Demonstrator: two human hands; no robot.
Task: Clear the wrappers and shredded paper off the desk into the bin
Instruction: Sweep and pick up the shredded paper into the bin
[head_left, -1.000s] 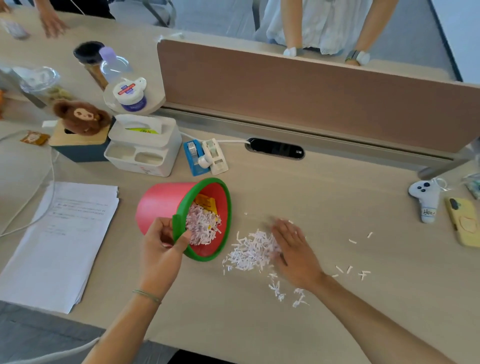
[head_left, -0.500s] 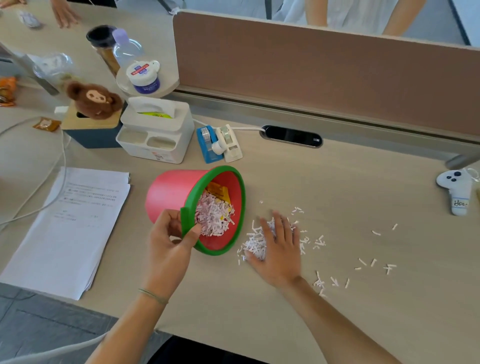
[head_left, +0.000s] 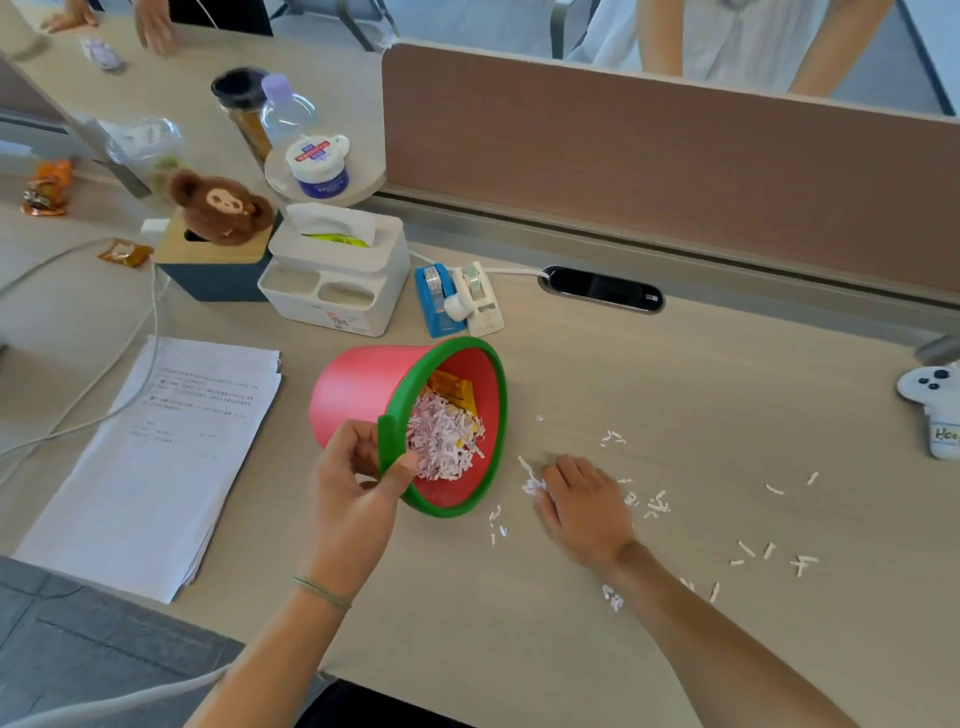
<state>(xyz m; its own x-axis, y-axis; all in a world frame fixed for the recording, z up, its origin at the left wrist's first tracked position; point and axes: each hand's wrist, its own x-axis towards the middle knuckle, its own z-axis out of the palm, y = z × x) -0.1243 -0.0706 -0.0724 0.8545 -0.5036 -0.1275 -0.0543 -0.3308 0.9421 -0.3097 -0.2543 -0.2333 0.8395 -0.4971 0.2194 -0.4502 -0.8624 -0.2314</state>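
A small red bin (head_left: 358, 387) with a green rim lies tipped on its side on the desk, mouth facing right. Inside it sit shredded paper (head_left: 444, 439) and a yellow wrapper (head_left: 457, 389). My left hand (head_left: 353, 488) grips the bin's green rim, thumb inside. My right hand (head_left: 584, 506) lies palm down on the desk just right of the bin, fingers curled over a small clump of shreds (head_left: 532, 483). Loose shreds (head_left: 769, 551) are scattered to the right and in front of that hand.
A paper stack (head_left: 150, 452) lies left of the bin. Behind it stand a white tissue box (head_left: 335, 275), tape dispensers (head_left: 457, 299), a plush-topped box (head_left: 218, 244), bottles and a jar. A brown divider (head_left: 675, 171) backs the desk. A white toy (head_left: 935, 405) lies far right. People stand beyond.
My right hand has swept the shred pile left toward the bin's mouth; the pile under it is much smaller now. The left hand still holds the tipped bin.
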